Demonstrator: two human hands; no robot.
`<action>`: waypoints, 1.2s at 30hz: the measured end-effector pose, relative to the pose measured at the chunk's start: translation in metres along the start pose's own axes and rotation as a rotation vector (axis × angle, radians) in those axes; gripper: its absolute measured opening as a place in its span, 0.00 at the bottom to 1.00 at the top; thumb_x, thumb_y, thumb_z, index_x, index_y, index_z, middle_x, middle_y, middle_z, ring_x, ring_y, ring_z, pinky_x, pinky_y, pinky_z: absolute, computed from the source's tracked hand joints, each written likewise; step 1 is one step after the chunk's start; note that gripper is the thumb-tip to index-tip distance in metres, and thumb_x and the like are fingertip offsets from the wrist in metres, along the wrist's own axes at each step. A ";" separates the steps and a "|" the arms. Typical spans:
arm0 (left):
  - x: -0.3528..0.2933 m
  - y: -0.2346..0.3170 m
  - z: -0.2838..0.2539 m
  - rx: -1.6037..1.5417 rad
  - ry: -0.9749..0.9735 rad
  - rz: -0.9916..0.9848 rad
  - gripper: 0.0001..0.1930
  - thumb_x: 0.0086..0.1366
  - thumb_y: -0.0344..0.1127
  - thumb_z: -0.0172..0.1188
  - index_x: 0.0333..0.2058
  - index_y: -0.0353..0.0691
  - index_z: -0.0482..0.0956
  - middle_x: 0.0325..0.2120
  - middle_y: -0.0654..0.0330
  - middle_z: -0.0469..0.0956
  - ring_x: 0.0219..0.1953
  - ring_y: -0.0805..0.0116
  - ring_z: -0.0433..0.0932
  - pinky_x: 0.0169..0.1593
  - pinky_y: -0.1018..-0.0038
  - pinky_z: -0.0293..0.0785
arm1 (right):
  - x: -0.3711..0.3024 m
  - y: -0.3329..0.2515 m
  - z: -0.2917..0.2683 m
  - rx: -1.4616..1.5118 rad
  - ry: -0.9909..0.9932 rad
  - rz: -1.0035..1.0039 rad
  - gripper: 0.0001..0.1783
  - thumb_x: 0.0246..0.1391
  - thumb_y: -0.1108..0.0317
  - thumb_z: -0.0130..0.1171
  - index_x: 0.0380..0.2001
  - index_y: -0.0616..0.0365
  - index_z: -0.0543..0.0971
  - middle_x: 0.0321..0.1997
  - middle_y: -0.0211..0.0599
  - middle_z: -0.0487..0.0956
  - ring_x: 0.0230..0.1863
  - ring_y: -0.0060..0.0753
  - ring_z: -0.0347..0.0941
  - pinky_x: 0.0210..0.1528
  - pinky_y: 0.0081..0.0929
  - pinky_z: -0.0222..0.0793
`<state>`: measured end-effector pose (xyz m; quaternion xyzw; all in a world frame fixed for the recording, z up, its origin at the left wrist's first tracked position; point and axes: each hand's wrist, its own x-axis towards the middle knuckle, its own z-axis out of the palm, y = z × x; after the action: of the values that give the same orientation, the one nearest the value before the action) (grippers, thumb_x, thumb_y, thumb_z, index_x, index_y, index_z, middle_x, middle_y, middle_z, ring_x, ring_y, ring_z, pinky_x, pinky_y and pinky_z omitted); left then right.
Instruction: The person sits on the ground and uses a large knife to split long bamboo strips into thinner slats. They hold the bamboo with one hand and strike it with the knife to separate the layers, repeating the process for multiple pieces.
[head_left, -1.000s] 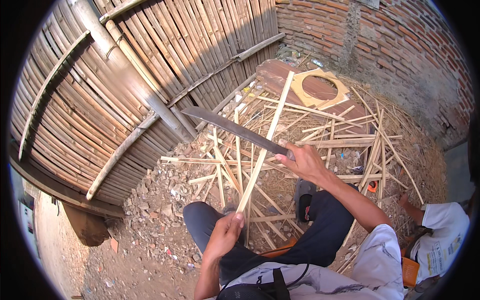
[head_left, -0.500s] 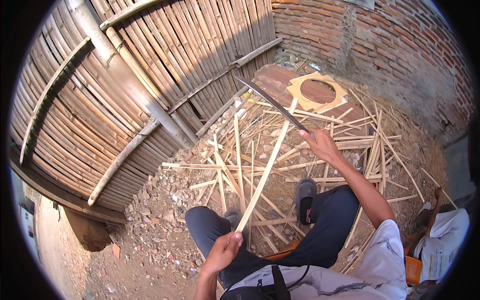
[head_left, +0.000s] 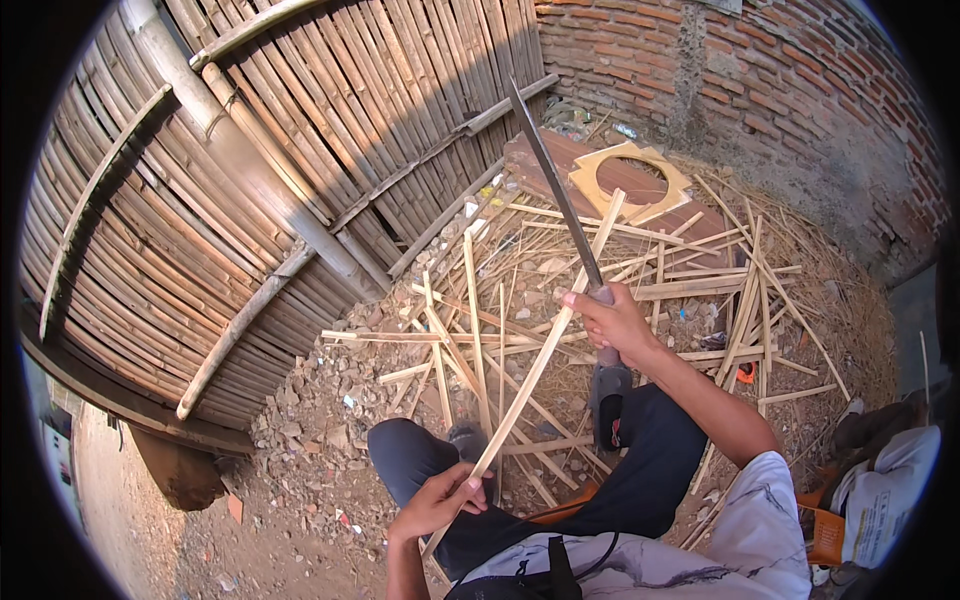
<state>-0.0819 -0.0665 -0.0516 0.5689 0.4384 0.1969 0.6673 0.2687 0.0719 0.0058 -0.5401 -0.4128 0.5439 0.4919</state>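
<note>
My left hand (head_left: pixel 440 500) is closed round the lower part of a long, pale bamboo strip (head_left: pixel 545 352), whose short end pokes out below the fist. The strip slants up and away to the right. In my right hand (head_left: pixel 612 325) is the handle of a machete (head_left: pixel 558 185) with a long dark blade pointing up and away. The blade's lower part lies beside the strip's far portion. My right thumb reaches toward the strip; whether it presses on it is hard to tell. Several loose bamboo strips (head_left: pixel 473 320) lie crisscrossed on the ground beyond my knees.
A brown board (head_left: pixel 545 160) bears a yellowish panel with a round hole (head_left: pixel 592 195). A bamboo slat wall (head_left: pixel 400 110) stands at left, a brick wall (head_left: pixel 770 90) at back right. Stony rubble (head_left: pixel 290 420) covers the ground. Another person (head_left: pixel 890 490) sits at far right.
The machete has swung more upright and my right hand has come nearer and left. The strip has slid back through my left hand, its end now showing below. The person at right has shifted a strip.
</note>
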 end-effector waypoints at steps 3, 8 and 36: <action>0.022 0.003 0.004 0.041 0.059 0.212 0.28 0.81 0.54 0.43 0.58 0.30 0.70 0.32 0.60 0.75 0.33 0.72 0.79 0.35 0.76 0.76 | -0.005 0.010 0.005 0.042 -0.072 -0.043 0.17 0.64 0.59 0.68 0.27 0.56 0.74 0.14 0.19 0.64 0.12 0.10 0.56 0.15 0.18 0.50; 0.057 0.017 0.012 -0.497 -0.294 -0.006 0.32 0.80 0.61 0.38 0.48 0.33 0.73 0.25 0.64 0.65 0.23 0.78 0.62 0.26 0.80 0.59 | -0.011 0.005 0.014 0.051 -0.115 -0.181 0.16 0.63 0.59 0.68 0.29 0.57 0.75 0.14 0.18 0.65 0.12 0.10 0.56 0.14 0.18 0.49; 0.047 0.088 0.054 0.471 0.543 0.156 0.16 0.78 0.42 0.51 0.37 0.32 0.75 0.21 0.44 0.77 0.25 0.47 0.79 0.32 0.59 0.71 | -0.027 0.029 0.021 -0.992 -0.164 -0.699 0.37 0.61 0.31 0.56 0.35 0.61 0.81 0.12 0.42 0.74 0.16 0.49 0.77 0.20 0.44 0.70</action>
<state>0.0078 -0.0381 0.0120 0.6657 0.5881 0.2848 0.3604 0.2436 0.0423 -0.0165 -0.4938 -0.8062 0.1332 0.2976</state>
